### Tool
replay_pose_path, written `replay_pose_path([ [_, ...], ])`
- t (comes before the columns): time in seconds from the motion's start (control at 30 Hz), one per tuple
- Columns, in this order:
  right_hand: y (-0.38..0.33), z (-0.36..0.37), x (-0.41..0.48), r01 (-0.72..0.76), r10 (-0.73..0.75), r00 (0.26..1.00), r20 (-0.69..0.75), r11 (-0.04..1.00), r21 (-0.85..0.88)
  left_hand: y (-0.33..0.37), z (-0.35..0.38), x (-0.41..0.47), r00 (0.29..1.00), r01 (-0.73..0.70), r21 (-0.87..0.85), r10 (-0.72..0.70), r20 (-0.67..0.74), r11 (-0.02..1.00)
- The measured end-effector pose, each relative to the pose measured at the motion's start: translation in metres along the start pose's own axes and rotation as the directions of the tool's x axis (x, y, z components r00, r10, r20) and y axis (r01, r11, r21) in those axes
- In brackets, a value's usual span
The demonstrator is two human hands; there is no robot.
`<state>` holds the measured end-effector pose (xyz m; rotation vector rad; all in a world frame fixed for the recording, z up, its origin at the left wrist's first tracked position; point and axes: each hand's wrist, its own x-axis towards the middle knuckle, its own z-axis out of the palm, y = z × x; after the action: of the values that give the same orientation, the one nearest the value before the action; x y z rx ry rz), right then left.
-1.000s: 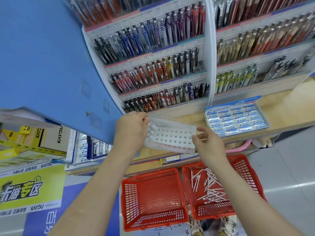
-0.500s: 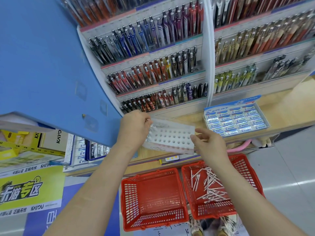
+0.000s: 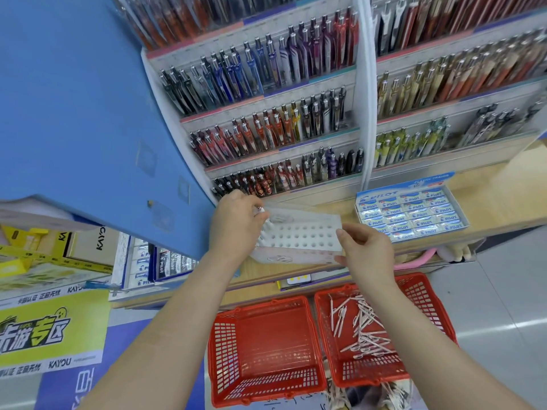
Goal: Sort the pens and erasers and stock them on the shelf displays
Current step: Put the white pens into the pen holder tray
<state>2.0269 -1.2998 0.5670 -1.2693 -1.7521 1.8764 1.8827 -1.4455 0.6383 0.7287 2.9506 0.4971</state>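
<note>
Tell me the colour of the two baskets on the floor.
Red, both the left basket and the right basket; the head view shows them plainly.

A light wooden shelf ledge (image 3: 503,202) crosses the middle of the frame beneath tiered white racks of pens (image 3: 266,113). On it, right of centre, sits a blue-and-white cardboard box of erasers (image 3: 414,214); at centre stands a white perforated plastic tray (image 3: 302,235). On the grey floor (image 3: 503,306), lower centre, two red plastic baskets stand side by side: the left basket (image 3: 266,350) and the right basket (image 3: 420,294), which holds loose white pens (image 3: 364,324).

White hole-dotted tray (image 3: 302,235), blue-and-white eraser box (image 3: 381,195), red lattice-walled basket (image 3: 423,294) with white pens (image 3: 361,324), plain blue panel (image 3: 74,113).
</note>
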Motion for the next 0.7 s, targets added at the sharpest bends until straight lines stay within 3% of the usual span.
replay_pose_path([
  [0.23,-0.005,-0.003,0.006,0.099,-0.100,0.995,-0.008,0.990,-0.096,0.006,-0.016,-0.038,0.979,-0.092,-0.162,0.060,-0.194,0.982],
  [0.3,-0.010,-0.016,-0.001,0.135,-0.136,0.991,-0.001,0.983,-0.122,0.013,-0.021,-0.056,0.984,-0.090,-0.274,0.043,-0.172,0.958],
  [0.43,-0.016,-0.070,-0.015,0.164,-0.157,0.986,0.060,0.976,-0.143,0.030,-0.011,-0.095,0.997,-0.061,-0.471,0.077,0.014,0.880],
  [0.53,0.001,-0.122,-0.020,0.175,-0.128,0.983,0.131,0.874,-0.454,0.037,0.021,-0.116,0.974,-0.021,-0.447,0.119,0.192,0.894],
  [0.6,0.020,-0.155,-0.025,0.097,-0.019,0.991,0.132,0.786,-0.610,0.038,0.053,-0.126,0.925,0.062,-0.407,0.100,0.366,0.911],
  [0.7,0.058,-0.195,-0.031,-0.063,0.129,0.990,0.052,0.750,-0.659,0.038,0.108,-0.143,0.815,0.145,-0.304,0.060,0.576,0.942],
])
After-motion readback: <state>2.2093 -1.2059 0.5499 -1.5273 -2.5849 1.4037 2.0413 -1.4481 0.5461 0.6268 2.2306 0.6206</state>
